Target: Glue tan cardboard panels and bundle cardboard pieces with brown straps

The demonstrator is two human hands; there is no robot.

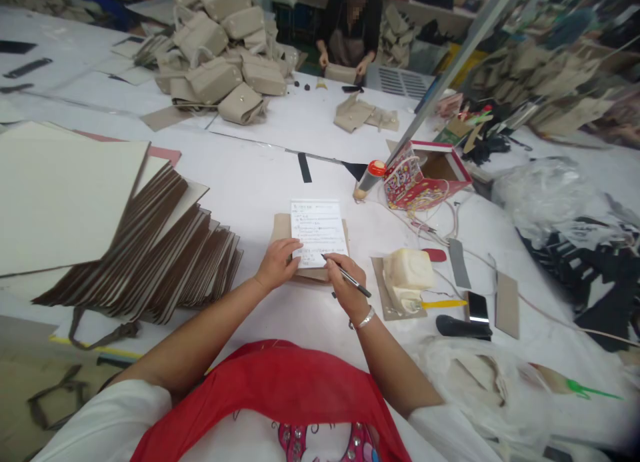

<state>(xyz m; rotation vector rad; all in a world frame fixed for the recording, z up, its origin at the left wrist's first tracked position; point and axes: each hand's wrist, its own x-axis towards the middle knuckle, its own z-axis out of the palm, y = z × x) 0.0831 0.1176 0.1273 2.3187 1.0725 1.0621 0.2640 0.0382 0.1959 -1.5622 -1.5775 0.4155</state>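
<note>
A white notepad (317,223) covered in handwritten lines lies before me on the white table, on top of a beige piece (281,229). My right hand (346,285) grips a black and silver pen (356,283), its tip at the lower right of the page. Flat on the pad's lower left edge rests my left hand (277,263), its fingers stretched out and holding nothing.
Left is a fanned stack of brown-edged panels (165,249). Beige bags (215,55) are piled behind. At right stand a red patterned box (425,175), a red-capped bottle (371,179), a glue container (407,270) with a yellow-handled brush, and a phone (477,307). Another person (347,35) sits opposite.
</note>
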